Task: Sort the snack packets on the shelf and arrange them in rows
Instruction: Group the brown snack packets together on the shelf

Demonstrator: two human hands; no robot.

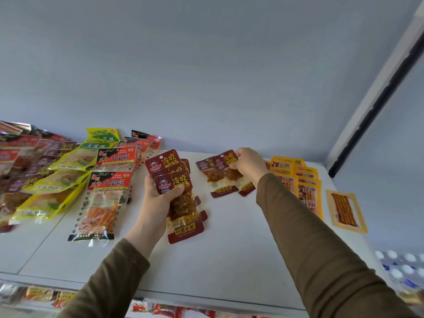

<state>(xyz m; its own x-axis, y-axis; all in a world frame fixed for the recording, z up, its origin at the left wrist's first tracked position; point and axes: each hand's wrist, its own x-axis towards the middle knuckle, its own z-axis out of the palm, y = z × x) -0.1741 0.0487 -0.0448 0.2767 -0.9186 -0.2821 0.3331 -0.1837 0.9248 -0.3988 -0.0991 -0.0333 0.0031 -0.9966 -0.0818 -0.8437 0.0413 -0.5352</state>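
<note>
My left hand (158, 193) grips a fanned stack of dark red snack packets (177, 191) just above the white shelf (229, 237), near its middle. My right hand (249, 164) reaches farther back and pinches the top of one of two more dark red packets (218, 173) lying on the shelf. Both arms wear brown sleeves.
Red-and-black packets (107, 191) lie in a column left of my left hand, with yellow-green packets (57, 180) and more dark red ones beyond. Orange-yellow packets (305, 187) lie at the right, one (345, 211) apart near the shelf's right edge. A lower shelf of snacks (165, 309) shows below.
</note>
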